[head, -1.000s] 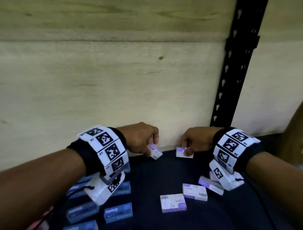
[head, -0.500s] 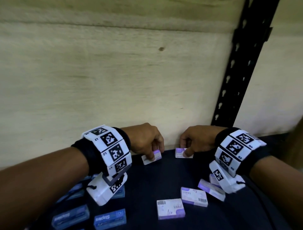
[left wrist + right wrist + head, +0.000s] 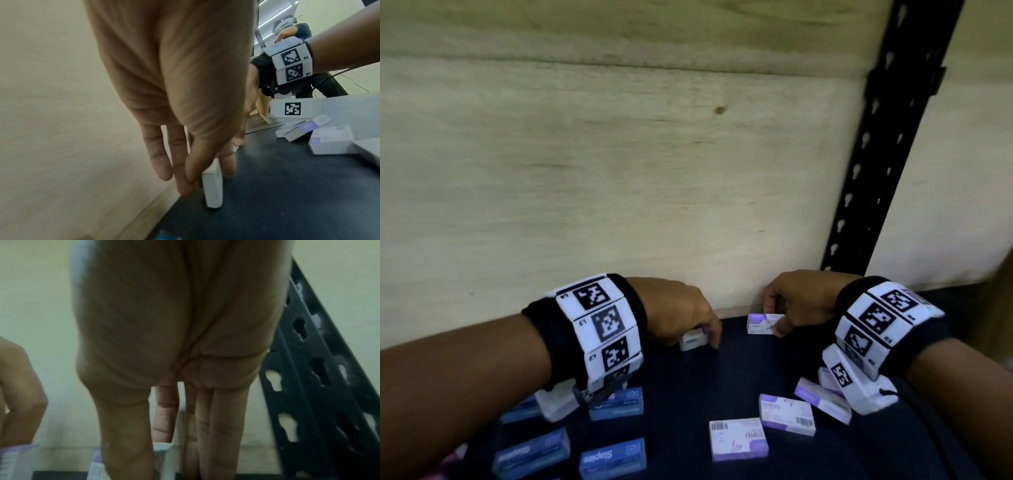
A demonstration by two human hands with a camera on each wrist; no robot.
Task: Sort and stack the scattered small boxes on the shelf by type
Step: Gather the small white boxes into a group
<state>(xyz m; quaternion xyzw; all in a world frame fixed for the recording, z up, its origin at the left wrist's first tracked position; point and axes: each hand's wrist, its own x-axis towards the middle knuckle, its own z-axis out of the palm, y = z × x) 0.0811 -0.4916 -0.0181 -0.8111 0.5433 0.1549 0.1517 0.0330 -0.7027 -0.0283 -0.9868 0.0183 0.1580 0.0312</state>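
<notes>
My left hand (image 3: 698, 329) pinches a small white-and-purple staples box (image 3: 693, 340) between thumb and fingers, on edge on the dark shelf near the back wall; the left wrist view shows the box (image 3: 212, 186) upright on the shelf. My right hand (image 3: 779, 320) grips another white-and-purple box (image 3: 760, 323) at the back of the shelf, thumb in front of it (image 3: 162, 460). Three more purple boxes (image 3: 738, 438) (image 3: 786, 414) (image 3: 822, 399) lie loose at front right. Several blue staples boxes (image 3: 613, 459) (image 3: 532, 452) lie at front left.
A pale wooden back panel (image 3: 619, 188) closes the shelf right behind both hands. A black perforated upright (image 3: 880, 144) stands at the back right. The dark shelf surface (image 3: 688, 394) is bare between the blue and purple groups.
My left hand has carried its box down and leftward, from held above the shelf to standing on it near the wall. The right hand has stayed on its box.
</notes>
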